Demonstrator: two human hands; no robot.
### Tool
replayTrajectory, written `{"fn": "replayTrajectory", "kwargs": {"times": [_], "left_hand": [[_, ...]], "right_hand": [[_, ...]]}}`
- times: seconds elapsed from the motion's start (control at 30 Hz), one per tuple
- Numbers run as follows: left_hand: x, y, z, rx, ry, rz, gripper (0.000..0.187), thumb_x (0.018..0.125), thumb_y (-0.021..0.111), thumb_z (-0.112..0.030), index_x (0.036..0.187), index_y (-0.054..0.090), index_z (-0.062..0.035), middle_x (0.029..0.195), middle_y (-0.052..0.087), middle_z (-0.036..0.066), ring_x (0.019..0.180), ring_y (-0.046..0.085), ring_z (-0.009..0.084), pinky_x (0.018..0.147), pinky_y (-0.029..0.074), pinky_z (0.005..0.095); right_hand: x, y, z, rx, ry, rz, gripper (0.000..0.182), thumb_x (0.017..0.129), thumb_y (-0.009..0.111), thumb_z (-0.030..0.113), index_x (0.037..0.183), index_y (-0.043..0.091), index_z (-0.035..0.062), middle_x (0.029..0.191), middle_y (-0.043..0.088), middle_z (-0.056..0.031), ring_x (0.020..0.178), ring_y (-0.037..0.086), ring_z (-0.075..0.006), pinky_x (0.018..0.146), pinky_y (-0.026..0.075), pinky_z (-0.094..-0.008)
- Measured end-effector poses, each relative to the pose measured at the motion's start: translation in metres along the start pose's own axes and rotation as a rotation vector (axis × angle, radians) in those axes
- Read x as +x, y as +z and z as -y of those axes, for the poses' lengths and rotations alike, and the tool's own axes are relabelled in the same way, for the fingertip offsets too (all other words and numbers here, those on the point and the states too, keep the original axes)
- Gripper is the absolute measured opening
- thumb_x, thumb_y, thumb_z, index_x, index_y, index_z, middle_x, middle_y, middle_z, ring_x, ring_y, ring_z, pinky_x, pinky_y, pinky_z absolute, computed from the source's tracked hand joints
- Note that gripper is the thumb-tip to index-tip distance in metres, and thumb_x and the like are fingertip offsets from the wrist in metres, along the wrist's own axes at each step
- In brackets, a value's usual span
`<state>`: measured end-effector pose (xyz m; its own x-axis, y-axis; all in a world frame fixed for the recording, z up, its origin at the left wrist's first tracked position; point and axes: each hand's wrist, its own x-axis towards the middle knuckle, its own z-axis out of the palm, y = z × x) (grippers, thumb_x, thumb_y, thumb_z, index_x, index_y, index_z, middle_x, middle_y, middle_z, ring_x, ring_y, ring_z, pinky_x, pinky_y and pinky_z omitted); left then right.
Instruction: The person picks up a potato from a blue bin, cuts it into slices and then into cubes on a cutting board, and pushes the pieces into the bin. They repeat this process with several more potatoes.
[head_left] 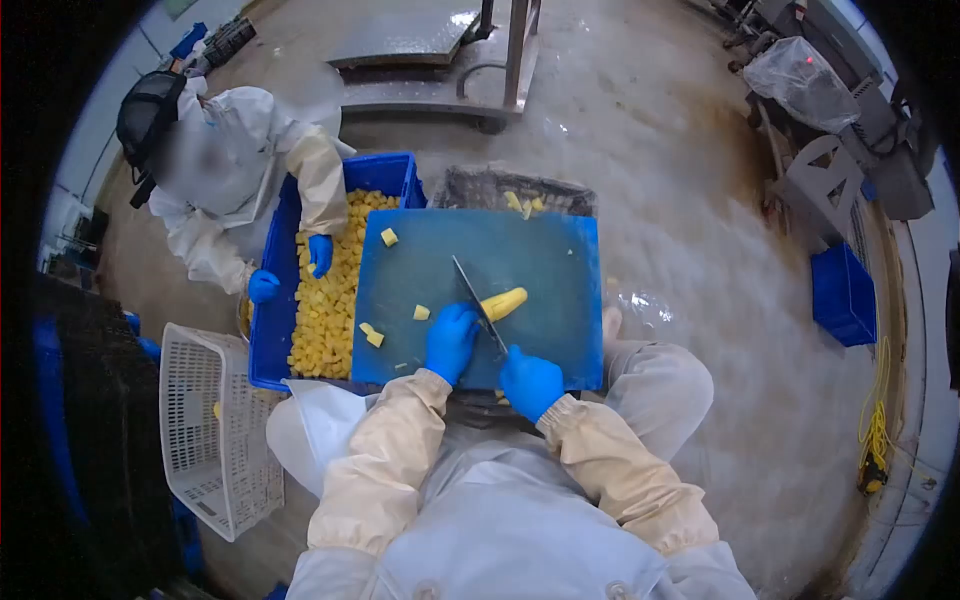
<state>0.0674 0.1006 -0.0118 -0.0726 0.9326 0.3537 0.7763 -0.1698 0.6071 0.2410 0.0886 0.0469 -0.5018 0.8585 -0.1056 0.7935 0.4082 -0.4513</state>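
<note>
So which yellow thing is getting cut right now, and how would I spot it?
Find the big blue cutting board in the middle, next to the blue crate full of yellow cubes. Near the board's front edge, the knife lies across a long yellow piece, just beside the left hand. It is the only long, uncut piece; the other yellow bits on the board are small cubes.
</note>
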Motion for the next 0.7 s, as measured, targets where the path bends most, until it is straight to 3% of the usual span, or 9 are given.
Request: {"fn": "replayTrajectory", "kwargs": {"times": [0.1,0.17,0.23,0.3,0.4,0.47,0.53,0.67,0.7], "left_hand": [[0.004,-0.010,0.001,0.016,0.019,-0.057,0.022,0.071,0.062,-0.006,0.093,0.059,-0.0032,0.100,0.058,0.014,0.090,0.054,0.0353,0.078,0.044,0.0411],[-0.001,-0.014,-0.005,0.034,0.019,-0.096,0.026,0.069,0.063,-0.006,0.095,0.059,-0.0035,0.101,0.058,0.014,0.093,0.053,0.0358,0.079,0.044,0.0410],[0.008,-0.005,-0.021,0.181,0.027,0.055,0.034,0.071,0.060,-0.007,0.105,0.058,-0.0080,0.110,0.055,0.014,0.101,0.051,0.0353,0.084,0.042,0.0425],[0.021,-0.006,-0.038,0.322,0.455,0.135,0.040,0.075,0.054,-0.010,0.116,0.053,-0.0145,0.121,0.049,0.011,0.111,0.047,0.0326,0.090,0.038,0.0457],[0.041,0.025,-0.022,0.410,0.617,0.240,0.040,0.081,0.048,-0.015,0.120,0.050,-0.0201,0.128,0.044,0.008,0.117,0.043,0.0307,0.093,0.035,0.0512],[0.062,0.020,-0.017,0.458,0.744,0.483,0.039,0.082,0.046,-0.016,0.121,0.049,-0.0166,0.130,0.043,0.007,0.118,0.041,0.0308,0.095,0.034,0.0515],[0.070,0.021,0.001,0.480,0.708,0.488,0.038,0.083,0.045,-0.015,0.121,0.048,-0.0145,0.131,0.042,0.008,0.118,0.041,0.0309,0.095,0.034,0.0515],[0.088,0.013,0.047,0.468,0.510,0.493,0.037,0.084,0.043,-0.013,0.120,0.049,-0.0088,0.131,0.042,0.008,0.119,0.041,0.0308,0.095,0.033,0.0516],[0.090,0.004,0.057,0.469,0.506,0.490,0.037,0.084,0.043,-0.013,0.120,0.049,-0.0088,0.131,0.042,0.008,0.119,0.041,0.0308,0.095,0.033,0.0516]], "right_hand": [[-0.012,-0.013,-0.010,0.086,0.059,-0.044,0.018,0.081,0.051,0.022,0.084,0.051,0.0044,0.059,0.059,-0.0182,0.054,0.059,-0.0363,0.048,0.045,-0.0474],[-0.031,-0.024,-0.018,0.244,0.190,-0.236,0.015,0.083,0.050,0.017,0.086,0.050,0.0022,0.060,0.057,-0.0191,0.056,0.057,-0.0370,0.049,0.043,-0.0454],[-0.039,-0.021,-0.038,0.275,0.233,-0.284,0.017,0.083,0.050,0.019,0.085,0.050,0.0023,0.063,0.057,-0.0221,0.059,0.057,-0.0395,0.051,0.043,-0.0479],[-0.039,-0.017,-0.058,0.306,0.247,-0.336,0.019,0.082,0.050,0.022,0.085,0.049,0.0023,0.066,0.057,-0.0251,0.062,0.057,-0.0420,0.054,0.043,-0.0503],[-0.045,-0.005,-0.074,0.349,0.296,-0.375,0.019,0.082,0.049,0.019,0.087,0.050,0.0010,0.068,0.057,-0.0258,0.062,0.057,-0.0419,0.055,0.042,-0.0510],[-0.040,-0.006,-0.078,0.319,0.240,-0.380,0.019,0.082,0.048,0.019,0.087,0.051,0.0006,0.067,0.058,-0.0252,0.061,0.057,-0.0412,0.054,0.042,-0.0504],[-0.045,-0.004,-0.084,0.513,0.398,-0.300,0.021,0.085,0.046,0.010,0.100,0.056,-0.0004,0.065,0.059,-0.0104,0.052,0.055,-0.0173,0.049,0.043,-0.0342],[-0.041,0.009,-0.097,0.470,0.280,-0.368,0.021,0.085,0.046,0.009,0.100,0.056,-0.0009,0.064,0.058,-0.0078,0.049,0.052,-0.0131,0.044,0.041,-0.0315],[-0.040,0.014,-0.101,0.470,0.322,-0.353,0.016,0.084,0.047,0.012,0.091,0.053,-0.0010,0.061,0.056,-0.0138,0.050,0.054,-0.0218,0.046,0.041,-0.0376]]}}
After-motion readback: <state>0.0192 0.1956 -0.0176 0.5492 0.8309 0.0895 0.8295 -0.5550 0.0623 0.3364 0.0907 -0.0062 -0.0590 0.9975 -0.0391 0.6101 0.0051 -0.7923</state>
